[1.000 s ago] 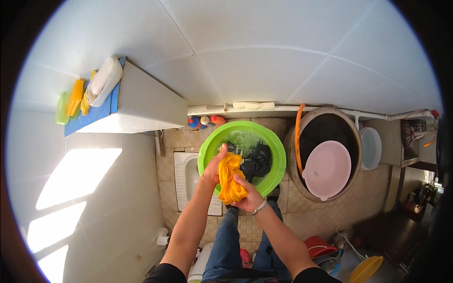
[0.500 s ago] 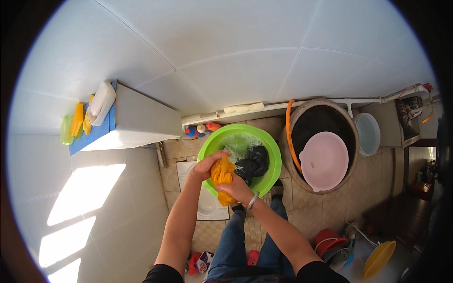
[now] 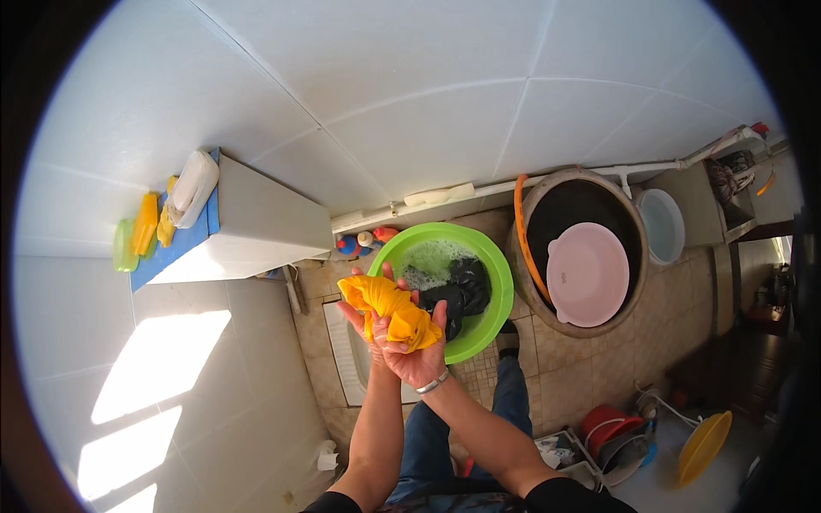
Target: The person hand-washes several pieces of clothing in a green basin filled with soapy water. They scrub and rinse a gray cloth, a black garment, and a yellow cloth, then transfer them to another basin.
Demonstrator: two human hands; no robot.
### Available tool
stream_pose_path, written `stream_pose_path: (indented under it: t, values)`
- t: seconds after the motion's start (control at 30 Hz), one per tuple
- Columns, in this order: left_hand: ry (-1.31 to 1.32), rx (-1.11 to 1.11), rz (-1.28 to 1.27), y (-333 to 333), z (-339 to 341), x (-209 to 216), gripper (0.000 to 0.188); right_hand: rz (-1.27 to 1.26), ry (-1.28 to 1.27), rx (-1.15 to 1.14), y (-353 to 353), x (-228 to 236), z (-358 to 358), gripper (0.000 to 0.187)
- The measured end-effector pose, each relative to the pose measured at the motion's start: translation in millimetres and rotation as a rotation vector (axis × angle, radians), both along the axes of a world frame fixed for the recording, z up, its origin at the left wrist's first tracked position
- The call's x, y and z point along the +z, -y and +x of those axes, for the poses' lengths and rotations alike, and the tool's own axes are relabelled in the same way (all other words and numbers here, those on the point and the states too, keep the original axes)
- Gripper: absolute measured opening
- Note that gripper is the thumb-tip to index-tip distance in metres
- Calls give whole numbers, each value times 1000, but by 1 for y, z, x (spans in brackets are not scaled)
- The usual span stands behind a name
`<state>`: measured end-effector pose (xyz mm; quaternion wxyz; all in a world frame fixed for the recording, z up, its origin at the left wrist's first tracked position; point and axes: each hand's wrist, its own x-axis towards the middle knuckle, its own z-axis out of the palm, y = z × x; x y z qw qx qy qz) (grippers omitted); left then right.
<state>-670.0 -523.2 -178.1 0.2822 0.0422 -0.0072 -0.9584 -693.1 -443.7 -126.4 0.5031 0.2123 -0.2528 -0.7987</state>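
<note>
A wet-looking, bunched yellow cloth (image 3: 389, 309) rests across both my hands, held up over the near left rim of a bright green basin (image 3: 499, 295). My left hand (image 3: 374, 344) cups it from below and the left, with fingertips showing past its far side. Beside it, wrists close together, my right hand (image 3: 419, 366) bears the cloth's right end, thumb raised along its edge. A metal bangle (image 3: 434, 382) circles the right wrist. Sudsy water (image 3: 436, 256) and dark wet fabric (image 3: 466, 286) lie in the basin.
To the right stands a large round vat (image 3: 534, 312) with an orange hose (image 3: 523, 231) and a pink basin (image 3: 588, 275). A pale bucket (image 3: 663, 227) is beyond. Bottles (image 3: 366, 239) stand by the wall. A blue-topped ledge (image 3: 175, 254) juts out left. A squat toilet (image 3: 342, 350) is in the floor.
Both hands have lifted the yellow cloth toward me and turned palms up, wrists drawn together. The cloth went from hanging, twisted lengthwise, to a bundle lying across the hands.
</note>
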Motion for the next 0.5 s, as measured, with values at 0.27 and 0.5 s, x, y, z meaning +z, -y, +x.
stream_pose_path:
  t: [0.27,0.5]
  values:
    - [368,-433,-130,52,3,14,45,258,-173,262,-18,-8,9,43]
    - [964,-607,-377,60,-17,37,56,919,-858,475,-17,9,11,41]
